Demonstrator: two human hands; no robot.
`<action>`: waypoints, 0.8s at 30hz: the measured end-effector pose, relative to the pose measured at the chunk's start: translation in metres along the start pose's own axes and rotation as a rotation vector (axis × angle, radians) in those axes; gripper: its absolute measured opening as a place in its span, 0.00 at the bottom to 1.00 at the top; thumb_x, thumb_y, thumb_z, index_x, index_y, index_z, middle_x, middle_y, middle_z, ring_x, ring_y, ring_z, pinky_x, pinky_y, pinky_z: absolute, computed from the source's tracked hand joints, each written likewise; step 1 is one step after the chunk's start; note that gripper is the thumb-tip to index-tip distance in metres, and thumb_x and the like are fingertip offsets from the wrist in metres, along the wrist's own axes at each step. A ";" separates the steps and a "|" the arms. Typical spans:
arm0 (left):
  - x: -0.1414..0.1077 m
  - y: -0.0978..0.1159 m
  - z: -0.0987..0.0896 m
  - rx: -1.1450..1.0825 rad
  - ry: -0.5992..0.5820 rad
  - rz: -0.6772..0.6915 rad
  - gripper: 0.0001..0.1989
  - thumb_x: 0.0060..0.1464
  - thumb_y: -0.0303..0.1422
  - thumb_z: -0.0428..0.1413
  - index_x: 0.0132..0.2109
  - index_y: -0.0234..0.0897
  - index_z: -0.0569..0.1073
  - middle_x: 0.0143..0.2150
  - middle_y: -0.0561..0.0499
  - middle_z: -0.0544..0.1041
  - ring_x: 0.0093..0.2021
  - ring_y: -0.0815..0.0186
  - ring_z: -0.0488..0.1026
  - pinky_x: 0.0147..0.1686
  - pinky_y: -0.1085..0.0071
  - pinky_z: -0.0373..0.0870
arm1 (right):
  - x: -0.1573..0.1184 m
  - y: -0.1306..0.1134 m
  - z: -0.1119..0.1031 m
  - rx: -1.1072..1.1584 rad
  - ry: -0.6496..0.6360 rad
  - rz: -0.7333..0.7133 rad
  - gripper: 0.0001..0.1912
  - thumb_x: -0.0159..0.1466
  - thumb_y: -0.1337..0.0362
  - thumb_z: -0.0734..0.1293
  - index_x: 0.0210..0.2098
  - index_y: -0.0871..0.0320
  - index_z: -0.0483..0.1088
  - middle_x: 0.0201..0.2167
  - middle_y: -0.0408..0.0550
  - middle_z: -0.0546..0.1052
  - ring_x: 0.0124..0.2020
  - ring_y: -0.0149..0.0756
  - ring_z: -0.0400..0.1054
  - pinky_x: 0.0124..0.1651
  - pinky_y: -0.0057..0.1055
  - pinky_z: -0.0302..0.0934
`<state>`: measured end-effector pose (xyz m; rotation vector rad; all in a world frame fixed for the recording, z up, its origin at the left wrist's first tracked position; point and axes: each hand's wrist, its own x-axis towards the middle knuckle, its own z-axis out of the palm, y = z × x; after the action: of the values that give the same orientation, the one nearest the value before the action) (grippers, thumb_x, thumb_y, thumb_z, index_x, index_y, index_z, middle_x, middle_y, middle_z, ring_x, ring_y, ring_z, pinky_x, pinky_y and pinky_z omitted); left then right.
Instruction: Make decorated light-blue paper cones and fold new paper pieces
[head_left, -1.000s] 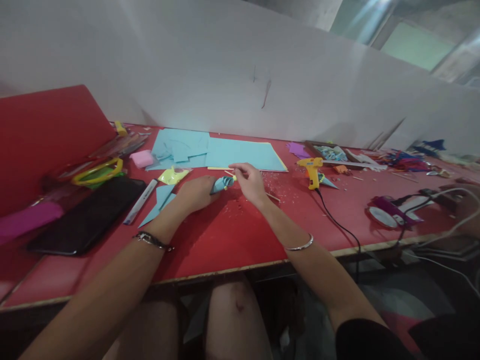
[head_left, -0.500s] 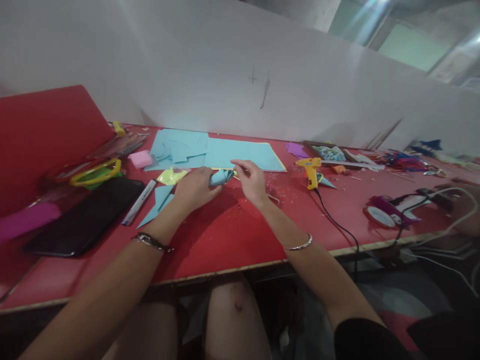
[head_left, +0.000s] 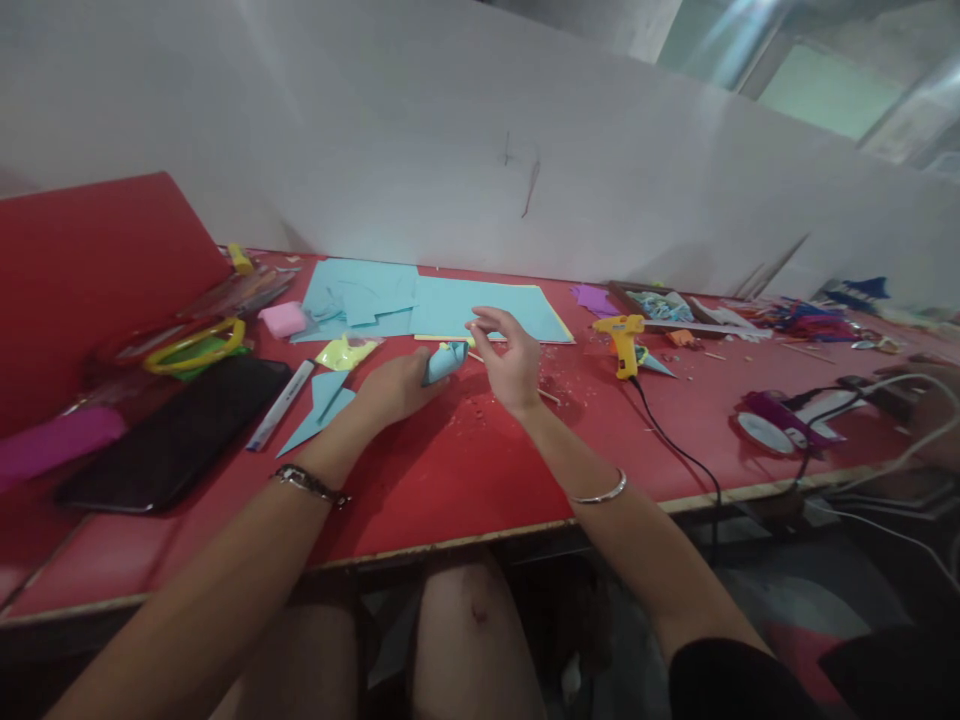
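My left hand [head_left: 397,388] is wrapped round a piece of light blue paper [head_left: 445,363], rolled into a short tube or cone with a folded end facing right. A small bit of yellow shows at that end. Just right of it is my right hand [head_left: 511,362], its thumb and forefinger tips pinched close together; anything between them is too small to make out. Behind both hands lie light blue sheets [head_left: 480,305]. Cut blue paper pieces [head_left: 319,410] and a crumpled yellow-green packet [head_left: 345,352] rest beside my left hand.
A yellow glue gun [head_left: 624,345] with a black cord stands right of my hands. On the left are a white marker [head_left: 279,408], a black phone [head_left: 180,435] and a pink block [head_left: 283,319]. A tray of scraps [head_left: 660,303] sits at the back right, near a white wall.
My right hand's fingers have lifted slightly and drawn a little away from the end of the rolled paper. My left hand has turned the paper slightly and lowered a bit.
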<state>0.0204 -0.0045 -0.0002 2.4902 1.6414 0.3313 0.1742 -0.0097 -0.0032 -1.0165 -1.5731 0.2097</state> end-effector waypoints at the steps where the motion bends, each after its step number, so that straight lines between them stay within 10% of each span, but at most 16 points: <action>1: 0.000 0.001 0.000 0.008 0.002 -0.008 0.18 0.51 0.44 0.43 0.41 0.34 0.64 0.36 0.42 0.74 0.34 0.56 0.72 0.25 0.69 0.60 | -0.001 -0.001 0.000 0.009 -0.017 -0.003 0.10 0.60 0.63 0.60 0.40 0.53 0.66 0.34 0.44 0.74 0.40 0.32 0.68 0.47 0.32 0.61; 24: 0.000 0.003 0.002 0.025 0.033 -0.015 0.18 0.51 0.43 0.42 0.41 0.35 0.66 0.36 0.43 0.75 0.36 0.57 0.72 0.26 0.69 0.61 | 0.000 0.002 0.004 -0.076 -0.172 -0.149 0.05 0.57 0.65 0.63 0.30 0.53 0.71 0.28 0.43 0.67 0.34 0.32 0.62 0.40 0.31 0.58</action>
<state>0.0240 -0.0054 -0.0015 2.5020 1.6857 0.3547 0.1714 -0.0070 -0.0060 -0.9552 -1.8167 0.1382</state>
